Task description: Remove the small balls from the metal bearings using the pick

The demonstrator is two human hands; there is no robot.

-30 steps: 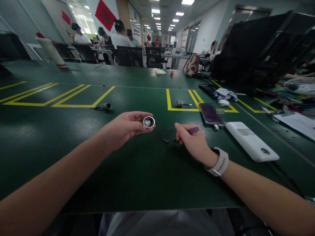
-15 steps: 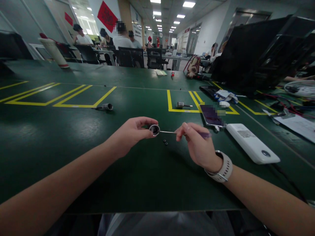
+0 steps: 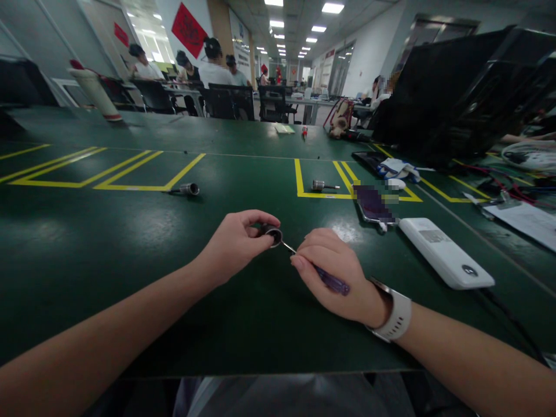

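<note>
Head cam: left hand (image 3: 237,243) pinches the round metal part (image 3: 273,235) at its fingertips, while the right hand (image 3: 328,269) grips the purple-handled tool (image 3: 333,282), shaft angled toward the part. I'd keep that pinch firm and tip steady; part's hollow and dark inside, shiny rim.

We record a dark green tabletop (image 3: 208,330) marked with yellow tape lines (image 3: 325,196). Landmark: the white oblong device (image 3: 443,249), lying flat. Just beside its far left corner we find a phone (image 3: 370,202). Farther left of it lies a metal cylinder (image 3: 318,185) with a thin shaft; well farther left, a second cylinder (image 3: 190,189). Beyond it: a small white rounded object (image 3: 394,184). To its right: a clipboard (image 3: 505,204) holding paper (image 3: 523,220).
</note>
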